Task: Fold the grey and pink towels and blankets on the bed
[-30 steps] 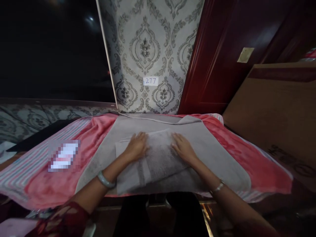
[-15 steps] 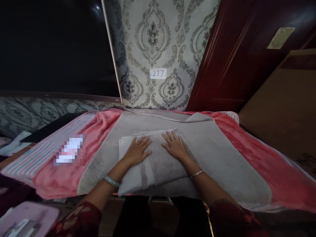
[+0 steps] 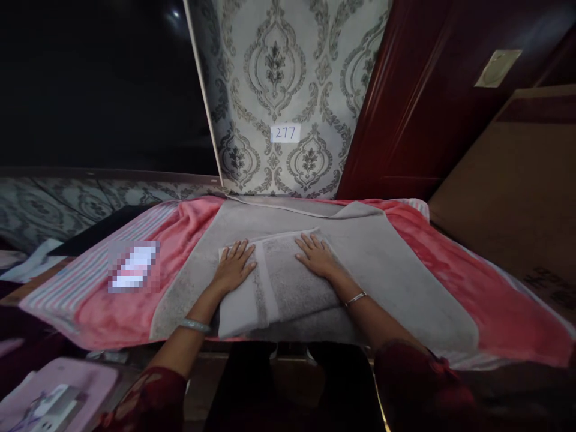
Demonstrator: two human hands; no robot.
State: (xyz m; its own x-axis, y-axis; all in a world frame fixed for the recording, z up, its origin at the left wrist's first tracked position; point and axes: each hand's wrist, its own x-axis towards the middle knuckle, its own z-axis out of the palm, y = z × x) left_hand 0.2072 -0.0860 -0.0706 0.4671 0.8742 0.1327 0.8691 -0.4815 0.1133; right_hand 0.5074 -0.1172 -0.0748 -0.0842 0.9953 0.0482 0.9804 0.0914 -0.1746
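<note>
A folded grey towel (image 3: 288,285) lies on a larger grey towel (image 3: 396,282) spread over a pink blanket (image 3: 495,312). My left hand (image 3: 234,267) rests flat on the folded towel's left end, fingers stretched out and slightly spread. My right hand (image 3: 317,258) lies flat on its far right part, fingers also straight. Neither hand holds anything. A bangle sits on my left wrist and a thin bracelet on my right.
Patterned wallpaper with a "277" label (image 3: 285,132) stands behind the table. A dark red door (image 3: 418,108) and a brown cardboard box (image 3: 517,180) are at the right. A pink object (image 3: 58,396) sits low at the left. A blurred patch lies on the striped cloth (image 3: 76,282).
My left hand has slid left to the folded towel's left end. My right hand has stayed near the far right part, flat on the towel.
</note>
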